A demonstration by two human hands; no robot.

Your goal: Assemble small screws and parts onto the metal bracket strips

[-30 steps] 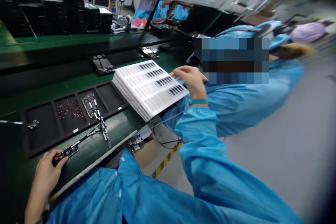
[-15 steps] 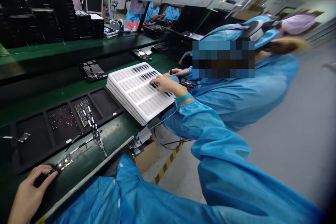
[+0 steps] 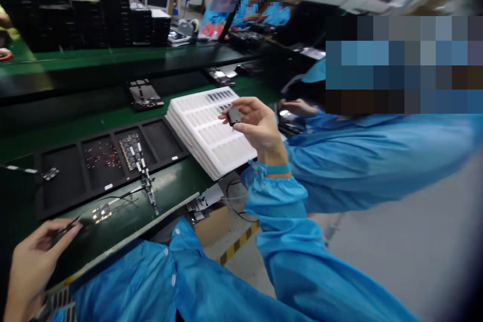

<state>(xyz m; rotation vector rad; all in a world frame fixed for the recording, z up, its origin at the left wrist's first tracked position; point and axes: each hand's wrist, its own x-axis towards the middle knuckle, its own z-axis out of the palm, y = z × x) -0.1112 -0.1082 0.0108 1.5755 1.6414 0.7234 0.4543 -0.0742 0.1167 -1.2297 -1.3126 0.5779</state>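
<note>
My right hand is raised over the white foam tray. Pinched between its thumb and fingers is a small grey rectangular part with dark edges. Slots in the tray's upper right hold several dark parts; my hand hides some of the slots. At the lower left, my left hand is closed on a thin, dark, pointed tool, much of it hidden by the fingers. Just right of its tip lies a small circuit board on the green bench.
A black divided tray holds tiny red and silver pieces and circuit boards. Flex strips cross its front edge. Behind lies a dark device. A co-worker's blue sleeve is close on the right.
My right hand has lifted off the foam tray, turned, and now shows the grey part. My left hand has come apart from the circuit board. The camera view has shifted.
</note>
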